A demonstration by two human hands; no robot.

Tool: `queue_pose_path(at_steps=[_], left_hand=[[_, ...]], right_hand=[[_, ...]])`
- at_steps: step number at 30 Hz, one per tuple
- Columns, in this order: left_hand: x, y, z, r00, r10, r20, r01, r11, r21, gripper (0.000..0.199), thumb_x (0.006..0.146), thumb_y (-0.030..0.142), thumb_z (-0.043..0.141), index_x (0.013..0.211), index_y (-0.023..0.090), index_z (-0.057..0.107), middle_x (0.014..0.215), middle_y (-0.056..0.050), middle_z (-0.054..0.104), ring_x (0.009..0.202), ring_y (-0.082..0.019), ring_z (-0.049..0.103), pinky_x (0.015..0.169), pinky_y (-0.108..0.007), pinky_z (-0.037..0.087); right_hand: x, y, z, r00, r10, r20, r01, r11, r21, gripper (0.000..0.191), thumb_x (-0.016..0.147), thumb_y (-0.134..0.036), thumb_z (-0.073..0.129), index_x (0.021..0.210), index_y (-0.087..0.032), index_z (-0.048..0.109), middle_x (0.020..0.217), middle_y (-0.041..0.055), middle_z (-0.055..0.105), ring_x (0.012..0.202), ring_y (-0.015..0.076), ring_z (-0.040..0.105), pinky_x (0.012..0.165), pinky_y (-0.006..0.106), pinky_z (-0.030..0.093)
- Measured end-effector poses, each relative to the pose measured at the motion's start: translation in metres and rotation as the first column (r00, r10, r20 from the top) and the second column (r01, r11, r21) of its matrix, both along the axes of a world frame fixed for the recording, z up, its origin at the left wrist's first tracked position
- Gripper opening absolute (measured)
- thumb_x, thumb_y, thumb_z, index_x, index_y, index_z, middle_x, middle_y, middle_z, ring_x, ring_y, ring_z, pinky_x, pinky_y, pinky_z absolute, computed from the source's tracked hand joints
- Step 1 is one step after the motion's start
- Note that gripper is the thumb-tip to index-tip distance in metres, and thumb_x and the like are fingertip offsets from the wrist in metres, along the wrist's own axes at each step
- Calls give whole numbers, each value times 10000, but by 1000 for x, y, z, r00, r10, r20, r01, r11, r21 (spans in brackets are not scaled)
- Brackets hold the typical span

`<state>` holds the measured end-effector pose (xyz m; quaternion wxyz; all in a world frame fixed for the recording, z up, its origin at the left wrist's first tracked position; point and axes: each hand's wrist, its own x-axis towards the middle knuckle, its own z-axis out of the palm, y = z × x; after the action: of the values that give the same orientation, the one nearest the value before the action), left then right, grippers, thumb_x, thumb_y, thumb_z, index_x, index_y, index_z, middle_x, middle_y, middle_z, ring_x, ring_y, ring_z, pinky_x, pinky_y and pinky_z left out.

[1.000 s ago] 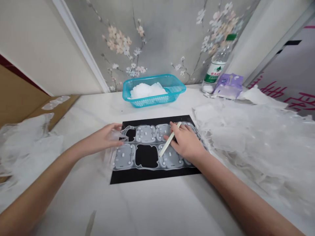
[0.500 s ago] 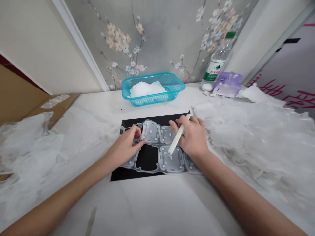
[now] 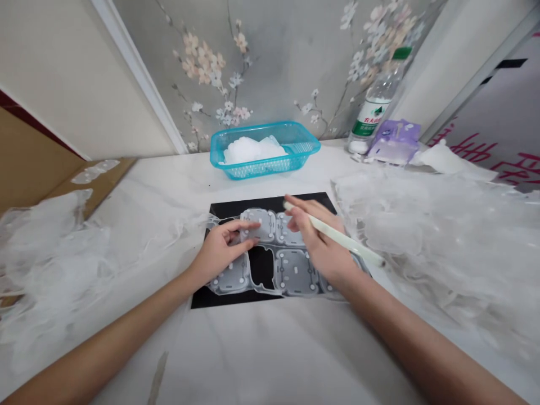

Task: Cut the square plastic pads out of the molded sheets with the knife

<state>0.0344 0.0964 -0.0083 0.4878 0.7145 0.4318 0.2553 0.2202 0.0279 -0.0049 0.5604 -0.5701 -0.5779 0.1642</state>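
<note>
Evidently both bare hands work low over a clear plastic sheet of moulded panels [image 3: 297, 273], which lies on a black mat [image 3: 232, 302] on the marbled white table [image 3: 253, 349]. The left forearm rises from the lower left corner; its hand [image 3: 217, 250] is palm down over the sheet's left part, with forefinger and thumb stretched to the right, their tips a narrow gap apart beside the upper row. Whether that grip pinches the sheet's edge or merely rests on it, I cannot tell. The right forearm slants in from the lower right, and its hand [image 3: 327, 253] hovers above or rests on the sheet's right half, its grip closed around a pale green, pen-like stick [image 3: 358, 247]. The stick lies across the hand, one end by the fingertips, the other jutting out to the right past the wrist.

The right hand and forearm cover several right-hand panels, and the left hand hides part of the left ones along with its own curled fingers. In the lower row, a cut-out opening shows black mat. Both forearms are cut off by the frame. At either side, heaps of translucent sheets [image 3: 442, 225] blur together, so single pieces are hard to make out.
</note>
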Motion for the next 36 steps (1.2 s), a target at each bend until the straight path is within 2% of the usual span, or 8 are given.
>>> queue_pose_path(at_steps=[3, 5, 8, 11, 17, 25, 31, 36], left_hand=[[-1, 1, 1, 999, -37, 17, 37, 999, -19, 375, 705, 327, 709, 1047, 179, 668, 1118, -76, 675, 976, -236, 638, 866, -333, 500], [-1, 2, 1, 997, -71, 24, 71, 997, -15, 370, 718, 309, 694, 1060, 173, 659, 1135, -83, 664, 1016, -238, 623, 893, -340, 490], [-3, 2, -1, 993, -105, 50, 105, 994, -7, 366, 745, 284, 661, 1093, 175, 635, 1171, -85, 637, 1037, -229, 611, 910, -350, 484], [-5, 1, -1, 990, -120, 73, 119, 993, 10, 361, 756, 262, 642, 1108, 185, 624, 1182, -78, 623, 1052, -217, 599, 919, -340, 478], [-4, 0, -1, 990, -139, 35, 136, 987, 85, 327, 758, 241, 626, 1080, 191, 638, 1145, -84, 628, 1102, -227, 564, 923, -330, 464], [-5, 1, -2, 984, -176, 10, 173, 977, 121, 319, 778, 203, 607, 1094, 163, 624, 1147, -96, 617, 1123, -217, 554, 985, -330, 419], [-6, -1, -4, 984, -181, 0, 178, 969, 171, 307, 785, 193, 597, 1089, 160, 628, 1118, -98, 620, 1092, -208, 570, 964, -315, 434], [-5, -1, -4, 983, -186, 0, 181, 958, 220, 289, 788, 185, 591, 1073, 174, 640, 1099, -90, 628, 1081, -209, 575, 957, -314, 439]], right_hand=[[-4, 3, -4, 994, 64, -88, -68, 997, -44, 193, 818, -285, 599, 964, -201, 692, 886, 40, 711, 745, 144, 658, 661, 270, 541], [-7, 4, -7, 991, 79, -109, -85, 995, -50, 133, 761, -248, 658, 871, -192, 707, 838, 30, 727, 727, 146, 669, 632, 248, 535], [-8, 2, -10, 985, 153, -78, -156, 987, -28, 61, 744, -220, 661, 764, -179, 700, 736, 19, 723, 637, 129, 660, 572, 222, 512], [-9, 0, -8, 971, 241, -3, -241, 971, -9, 70, 760, -194, 629, 725, -174, 686, 689, 13, 709, 596, 111, 638, 550, 207, 486], [-10, -2, -10, 946, 300, 122, -304, 952, 22, 106, 790, -167, 584, 722, -172, 666, 648, -2, 671, 557, 82, 585, 541, 188, 444], [-9, 1, -18, 911, 333, 243, -359, 931, 70, 125, 824, -156, 542, 744, -161, 638, 670, 21, 655, 606, 95, 593, 581, 191, 441], [-11, -3, -17, 866, 348, 359, -363, 931, -29, 152, 860, -154, 486, 804, -162, 627, 716, 40, 644, 663, 121, 603, 598, 208, 436], [-12, -4, -17, 832, 343, 437, -353, 934, -62, 188, 883, -164, 445, 823, -146, 622, 715, 49, 619, 654, 128, 587, 584, 213, 415]])
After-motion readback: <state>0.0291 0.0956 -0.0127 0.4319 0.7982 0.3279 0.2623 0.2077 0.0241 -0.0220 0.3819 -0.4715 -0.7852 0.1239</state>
